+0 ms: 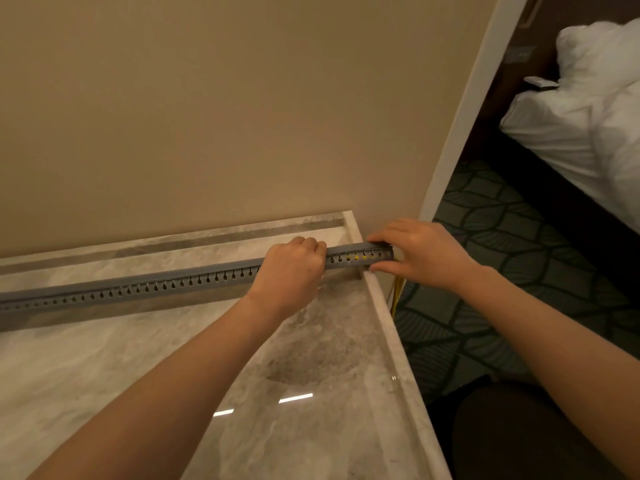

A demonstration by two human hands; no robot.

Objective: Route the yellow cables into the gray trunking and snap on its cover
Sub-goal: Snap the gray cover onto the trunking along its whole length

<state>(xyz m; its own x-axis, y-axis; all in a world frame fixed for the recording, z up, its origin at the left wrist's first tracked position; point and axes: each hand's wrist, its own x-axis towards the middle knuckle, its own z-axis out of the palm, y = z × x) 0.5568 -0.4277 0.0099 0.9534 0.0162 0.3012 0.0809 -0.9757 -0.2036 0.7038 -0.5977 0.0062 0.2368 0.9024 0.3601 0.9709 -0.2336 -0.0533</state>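
Marble tabletop [311,427] carries gray trunking [156,288], lying diagonal. Left hand [291,268] curled over trunking near its right end, gripping. Right hand [420,251] pinches that end. Yellow cables [364,257] show through end slots, tail hangs below. Judgement: cables routed, cover [194,273] apparently seated; end snap left. Behind trunking: wall [207,116]. Bed [571,126] far right. No obstruction seen.

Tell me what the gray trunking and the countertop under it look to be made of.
The gray trunking is likely moulded plastic with a matte finish: uniform gray, thin walls and a regular row of teardrop slots. The countertop looks like polished marble or marble-look stone: cloudy gray-white veining and sharp light reflections. Whether it is real stone or an imitation cannot be told.
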